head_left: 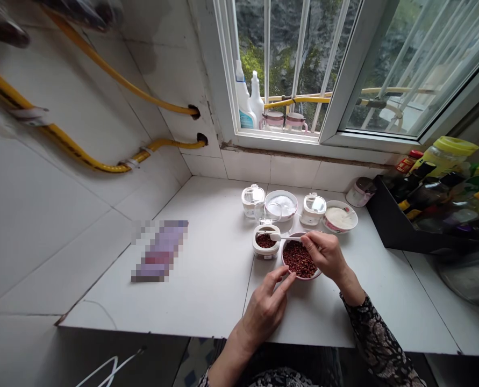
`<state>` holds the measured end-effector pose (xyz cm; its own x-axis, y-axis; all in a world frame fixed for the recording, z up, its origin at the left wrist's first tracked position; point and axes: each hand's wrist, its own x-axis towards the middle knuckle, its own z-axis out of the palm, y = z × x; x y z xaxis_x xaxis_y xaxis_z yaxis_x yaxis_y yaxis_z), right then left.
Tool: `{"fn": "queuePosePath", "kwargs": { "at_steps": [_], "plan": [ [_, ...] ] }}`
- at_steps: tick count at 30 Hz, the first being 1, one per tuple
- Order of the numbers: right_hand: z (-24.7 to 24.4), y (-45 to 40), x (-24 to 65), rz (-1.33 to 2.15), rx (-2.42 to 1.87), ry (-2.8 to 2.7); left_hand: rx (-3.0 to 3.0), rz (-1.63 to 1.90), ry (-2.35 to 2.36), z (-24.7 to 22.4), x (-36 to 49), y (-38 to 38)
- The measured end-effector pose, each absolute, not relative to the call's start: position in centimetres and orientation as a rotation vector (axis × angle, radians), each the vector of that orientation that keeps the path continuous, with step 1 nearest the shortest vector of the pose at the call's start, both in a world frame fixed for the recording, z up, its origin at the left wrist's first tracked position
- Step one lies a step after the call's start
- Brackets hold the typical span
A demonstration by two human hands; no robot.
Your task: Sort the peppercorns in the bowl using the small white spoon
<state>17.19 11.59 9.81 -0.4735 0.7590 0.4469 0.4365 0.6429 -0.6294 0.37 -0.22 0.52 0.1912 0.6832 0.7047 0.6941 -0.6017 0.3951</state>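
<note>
My right hand point(323, 255) pinches the handle of a small white spoon point(290, 237) above a bowl point(283, 263). The spoon's head reaches over the mouth of a small clear jar point(266, 252), whose lid stands open. Dark red dried grains, perhaps peppercorns point(299, 259), fill much of the bowl and also lie inside the jar. At the bowl's near left rim, my left hand point(266, 306) touches with outstretched fingertips; its thumb is hidden. Jar and bowl stand side by side on the white tiled counter point(207, 279).
Behind are two closed jars point(252, 201) point(313, 209), a bowl of white granules point(281, 204) and a bowl of off-white powder point(340, 217). A black bottle box point(400, 223) stands right, a blurred purple item point(161, 251) left. A window point(279, 70) is behind.
</note>
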Motion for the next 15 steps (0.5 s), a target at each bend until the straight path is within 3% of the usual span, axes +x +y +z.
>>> {"fn": "queuePosePath", "kwargs": {
  "at_steps": [5, 15],
  "plan": [
    [10.3, 12.6, 19.4, 0.779, -1.065, -2.063, -2.422, -1.425, -1.407, 0.6, 0.3, -0.3],
    [9.4, 12.3, 18.9, 0.77, -1.282, -2.212, -2.414, -1.419, -1.411, 0.8, 0.3, -0.3]
  ]
}}
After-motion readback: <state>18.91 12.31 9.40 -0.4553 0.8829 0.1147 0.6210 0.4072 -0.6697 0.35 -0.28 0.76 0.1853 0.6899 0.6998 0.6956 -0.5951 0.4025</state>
